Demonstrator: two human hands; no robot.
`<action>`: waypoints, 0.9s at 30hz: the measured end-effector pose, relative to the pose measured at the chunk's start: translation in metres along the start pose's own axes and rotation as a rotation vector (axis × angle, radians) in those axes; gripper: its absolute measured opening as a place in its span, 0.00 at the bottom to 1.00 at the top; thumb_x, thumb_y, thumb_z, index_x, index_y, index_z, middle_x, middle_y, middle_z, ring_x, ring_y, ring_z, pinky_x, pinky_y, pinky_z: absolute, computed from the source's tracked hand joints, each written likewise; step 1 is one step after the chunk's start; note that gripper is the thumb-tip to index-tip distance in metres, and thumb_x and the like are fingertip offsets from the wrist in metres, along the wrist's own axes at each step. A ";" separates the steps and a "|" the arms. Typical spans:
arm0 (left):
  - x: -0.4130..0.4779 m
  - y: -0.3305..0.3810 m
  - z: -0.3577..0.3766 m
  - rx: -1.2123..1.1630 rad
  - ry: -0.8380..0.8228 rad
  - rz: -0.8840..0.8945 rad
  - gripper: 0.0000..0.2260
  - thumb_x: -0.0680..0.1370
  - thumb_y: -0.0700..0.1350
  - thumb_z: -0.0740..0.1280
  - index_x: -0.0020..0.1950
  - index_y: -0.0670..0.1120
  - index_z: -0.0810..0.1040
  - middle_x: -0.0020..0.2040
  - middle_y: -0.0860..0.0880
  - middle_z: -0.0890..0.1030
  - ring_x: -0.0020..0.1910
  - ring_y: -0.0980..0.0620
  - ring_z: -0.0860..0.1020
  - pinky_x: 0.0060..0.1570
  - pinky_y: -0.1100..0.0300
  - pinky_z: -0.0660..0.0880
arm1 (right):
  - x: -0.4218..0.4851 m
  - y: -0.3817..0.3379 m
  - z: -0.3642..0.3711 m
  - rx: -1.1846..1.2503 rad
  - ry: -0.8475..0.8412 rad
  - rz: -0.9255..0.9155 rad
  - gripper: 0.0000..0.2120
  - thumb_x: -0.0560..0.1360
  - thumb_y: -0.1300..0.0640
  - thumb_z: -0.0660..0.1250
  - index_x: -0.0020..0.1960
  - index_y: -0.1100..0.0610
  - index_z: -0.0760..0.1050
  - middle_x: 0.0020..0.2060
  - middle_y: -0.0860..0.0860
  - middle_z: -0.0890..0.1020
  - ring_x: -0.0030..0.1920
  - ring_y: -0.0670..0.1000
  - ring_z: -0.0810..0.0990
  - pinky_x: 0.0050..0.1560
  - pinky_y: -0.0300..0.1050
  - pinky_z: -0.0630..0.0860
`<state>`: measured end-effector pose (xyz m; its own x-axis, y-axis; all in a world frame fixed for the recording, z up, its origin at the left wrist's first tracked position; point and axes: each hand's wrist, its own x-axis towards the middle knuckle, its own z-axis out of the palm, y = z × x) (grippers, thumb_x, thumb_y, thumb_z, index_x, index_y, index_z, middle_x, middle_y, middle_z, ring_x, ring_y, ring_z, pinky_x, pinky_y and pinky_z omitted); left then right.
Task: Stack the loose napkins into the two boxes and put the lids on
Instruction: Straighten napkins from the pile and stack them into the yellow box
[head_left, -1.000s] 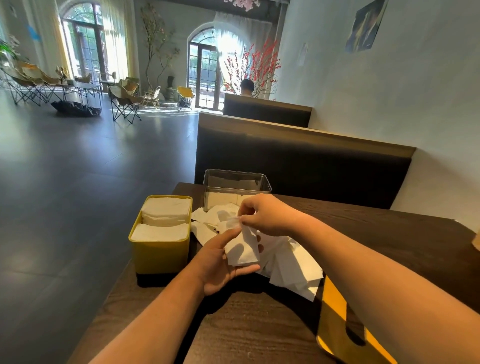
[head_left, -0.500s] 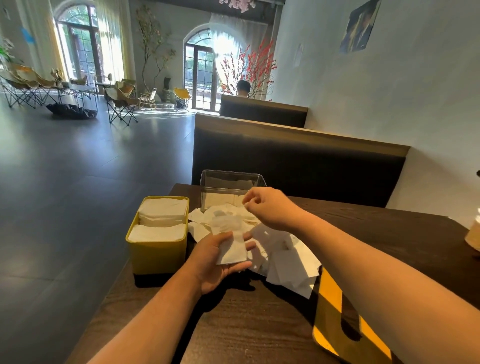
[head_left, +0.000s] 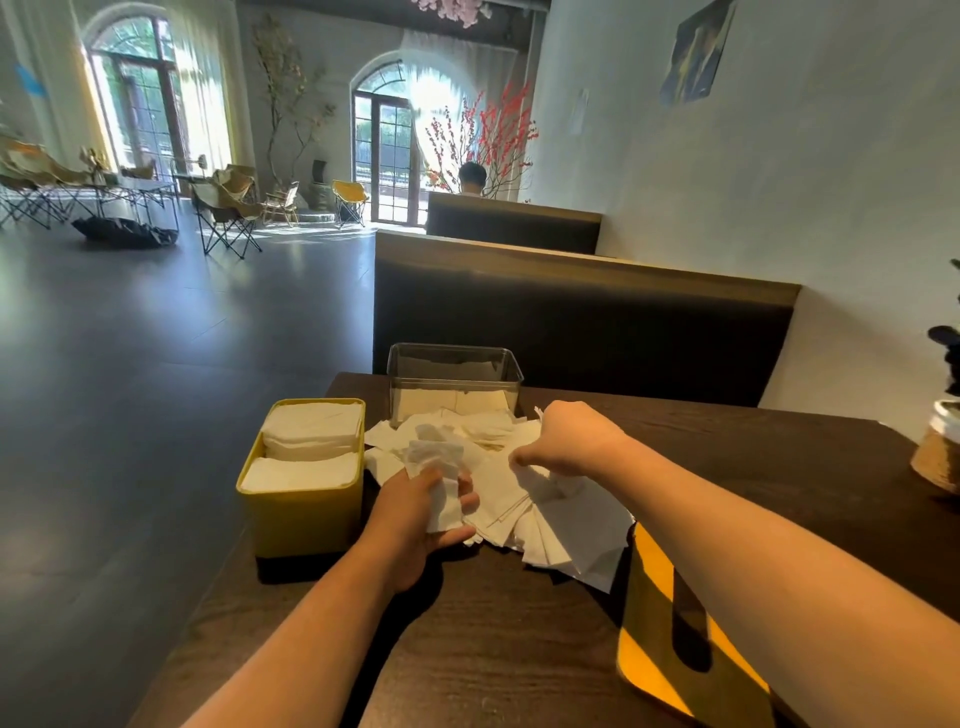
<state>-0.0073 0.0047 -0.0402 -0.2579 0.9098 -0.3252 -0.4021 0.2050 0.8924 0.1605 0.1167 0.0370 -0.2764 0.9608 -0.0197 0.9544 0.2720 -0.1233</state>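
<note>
My left hand (head_left: 415, 514) gripped a small bunch of gathered napkins (head_left: 436, 467), thumb over them, above the middle of the table (head_left: 493, 649). My right hand (head_left: 571, 441), fingers curled, pinched a sheet's edge among the loose napkins (head_left: 545, 514) spread just beside. The yellow box (head_left: 301, 519) stood full at the left edge, the partly filled clear box (head_left: 454, 379) at the far edge, a yellow lid (head_left: 649, 623) near right. I judged each sheet should be squared flat onto the bunch before loading
</note>
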 end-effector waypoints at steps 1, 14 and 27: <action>0.000 0.000 0.000 0.005 -0.004 -0.003 0.10 0.86 0.44 0.59 0.62 0.50 0.79 0.58 0.43 0.86 0.56 0.45 0.86 0.53 0.44 0.85 | -0.001 -0.002 0.001 -0.008 -0.004 -0.003 0.20 0.72 0.35 0.74 0.40 0.50 0.74 0.39 0.49 0.80 0.41 0.48 0.82 0.46 0.46 0.84; 0.002 0.000 -0.002 -0.067 0.016 -0.031 0.13 0.87 0.45 0.59 0.67 0.47 0.80 0.57 0.44 0.87 0.56 0.46 0.86 0.45 0.46 0.85 | -0.009 -0.008 -0.018 0.274 0.028 -0.187 0.07 0.77 0.55 0.75 0.49 0.52 0.78 0.45 0.51 0.81 0.46 0.50 0.81 0.45 0.40 0.79; -0.002 0.006 -0.003 -0.131 -0.011 -0.069 0.10 0.87 0.46 0.61 0.68 0.51 0.75 0.59 0.45 0.81 0.57 0.39 0.83 0.52 0.39 0.84 | -0.035 -0.008 -0.078 0.638 -0.396 -0.341 0.22 0.76 0.68 0.75 0.63 0.49 0.76 0.57 0.51 0.80 0.57 0.56 0.82 0.51 0.43 0.84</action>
<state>-0.0123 0.0026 -0.0349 -0.2169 0.8992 -0.3800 -0.5302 0.2183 0.8193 0.1713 0.0854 0.1161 -0.6727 0.7085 -0.2131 0.5961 0.3484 -0.7234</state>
